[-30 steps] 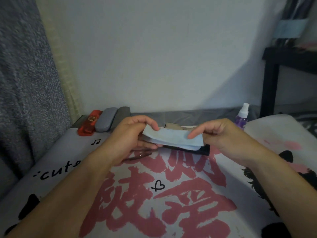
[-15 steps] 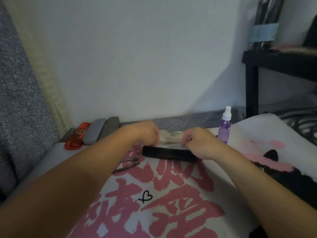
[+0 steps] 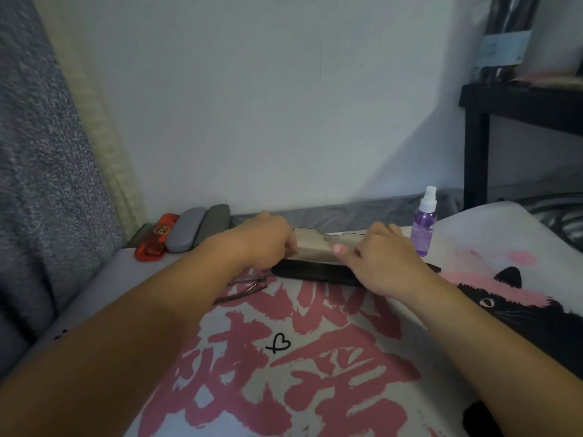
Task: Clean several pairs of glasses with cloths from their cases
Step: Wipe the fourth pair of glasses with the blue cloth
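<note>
Both hands — left hand [image 3: 268, 239], right hand [image 3: 383, 257] — pinch the open black case [image 3: 315, 272], its long axis left-right, spanning between them.

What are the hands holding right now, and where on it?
Both hands, left and right, grip the open black glasses case at its two ends, fingers over the beige lining.
</note>
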`<act>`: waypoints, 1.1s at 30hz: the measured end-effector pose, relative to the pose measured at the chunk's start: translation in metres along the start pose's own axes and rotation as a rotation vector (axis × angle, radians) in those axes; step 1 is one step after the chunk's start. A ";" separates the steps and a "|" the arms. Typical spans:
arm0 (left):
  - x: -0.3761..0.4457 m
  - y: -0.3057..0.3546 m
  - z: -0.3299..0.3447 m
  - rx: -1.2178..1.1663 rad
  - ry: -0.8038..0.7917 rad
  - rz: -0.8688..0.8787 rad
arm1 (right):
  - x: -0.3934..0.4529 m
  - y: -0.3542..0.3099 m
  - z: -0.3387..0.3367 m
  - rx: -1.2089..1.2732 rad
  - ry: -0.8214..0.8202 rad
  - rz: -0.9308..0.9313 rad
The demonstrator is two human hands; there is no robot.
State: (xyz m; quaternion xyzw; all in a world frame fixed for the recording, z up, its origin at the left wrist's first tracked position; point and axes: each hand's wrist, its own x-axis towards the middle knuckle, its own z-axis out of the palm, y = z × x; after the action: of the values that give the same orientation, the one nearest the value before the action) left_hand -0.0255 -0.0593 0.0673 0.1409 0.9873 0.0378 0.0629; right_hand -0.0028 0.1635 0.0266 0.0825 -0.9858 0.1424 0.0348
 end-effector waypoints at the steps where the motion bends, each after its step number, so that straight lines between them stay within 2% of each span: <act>1: -0.014 -0.003 -0.001 -0.048 0.086 0.000 | -0.002 0.000 0.003 -0.015 0.059 -0.017; 3: -0.052 -0.018 -0.001 -0.229 0.290 -0.084 | -0.005 0.000 0.009 -0.023 0.246 -0.131; 5: -0.092 -0.053 0.008 -0.413 0.473 -0.273 | -0.011 -0.005 0.013 0.076 0.417 -0.282; 6: -0.110 -0.073 0.017 -0.496 0.529 -0.389 | -0.015 -0.011 0.015 0.150 0.442 -0.341; 7: -0.125 -0.090 0.028 -0.572 0.532 -0.498 | -0.019 -0.020 0.017 0.218 0.421 -0.382; 9: -0.145 -0.108 0.049 -0.713 0.435 -0.618 | -0.030 -0.041 0.024 0.293 0.324 -0.430; 12: -0.150 -0.104 0.065 -0.830 0.398 -0.600 | -0.038 -0.064 0.041 0.268 0.171 -0.453; 18: -0.151 -0.077 0.065 -0.859 0.560 -0.603 | -0.039 -0.070 0.052 0.167 0.108 -0.414; 23: -0.165 -0.066 0.067 -0.989 0.831 -0.589 | -0.048 -0.071 0.044 0.254 -0.054 -0.413; 25: -0.165 -0.053 0.063 -1.078 0.957 -0.546 | -0.051 -0.075 0.036 0.560 -0.213 -0.321; 27: -0.155 -0.029 0.058 -1.116 1.024 -0.470 | -0.055 -0.080 0.029 1.149 -0.421 -0.158; 28: -0.146 -0.013 0.056 -1.093 1.024 -0.419 | -0.055 -0.081 0.026 1.396 -0.450 -0.099; 31: -0.113 0.031 0.059 -0.987 0.965 -0.234 | -0.043 -0.073 0.019 1.815 -0.251 0.010; 33: -0.094 0.047 0.065 -0.830 0.954 -0.088 | -0.033 -0.058 0.011 1.923 -0.069 0.079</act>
State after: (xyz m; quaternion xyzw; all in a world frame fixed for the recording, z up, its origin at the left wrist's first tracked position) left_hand 0.0856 -0.0370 0.0185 0.0318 0.8148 0.4734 -0.3331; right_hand 0.0387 0.1103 0.0287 0.0465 -0.4501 0.8880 -0.0818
